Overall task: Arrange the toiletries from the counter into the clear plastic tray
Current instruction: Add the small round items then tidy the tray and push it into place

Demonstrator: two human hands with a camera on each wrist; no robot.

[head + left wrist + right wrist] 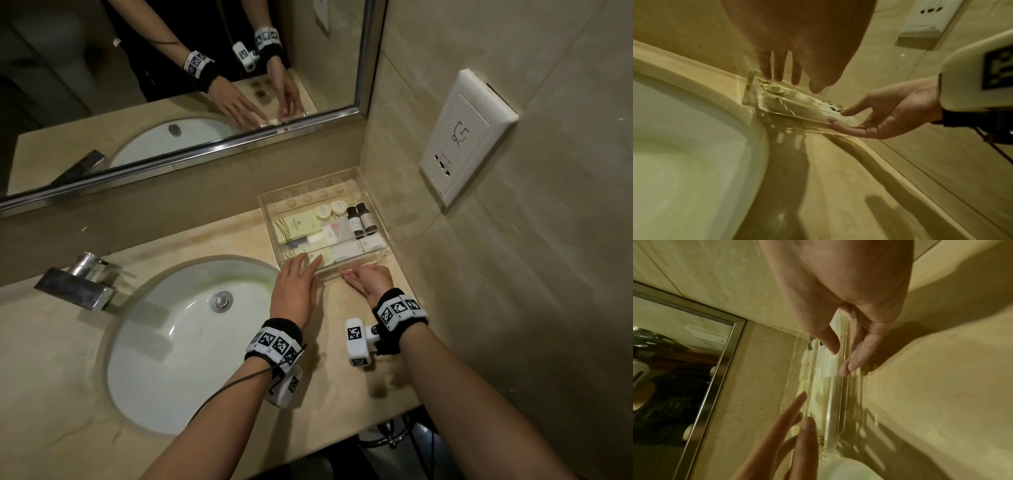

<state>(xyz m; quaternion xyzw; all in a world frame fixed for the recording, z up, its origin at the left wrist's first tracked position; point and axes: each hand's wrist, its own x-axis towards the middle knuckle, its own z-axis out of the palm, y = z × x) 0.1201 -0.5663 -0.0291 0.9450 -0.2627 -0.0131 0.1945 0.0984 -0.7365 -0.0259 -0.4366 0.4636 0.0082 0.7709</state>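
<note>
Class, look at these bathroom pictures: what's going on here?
A person stands at a counter beside a sink. A clear tray in the corner already holds packets, two round soaps and two small bottles. The left hand lies flat over the tray's near edge, and the right hand, fingers straight, touches its front wall. Neither hand holds a toiletry.

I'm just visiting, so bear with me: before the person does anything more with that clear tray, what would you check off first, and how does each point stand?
1. Toiletries inside the clear tray: ok, two dark bottles and packets lie in it.
2. Items left on the counter: ok, none seen.
3. Left hand free: ok, fingers straight at the tray's near edge.
4. Right hand free: ok, fingers straight along the near wall.
5. Tray flat on the counter: cannot tell.
</note>
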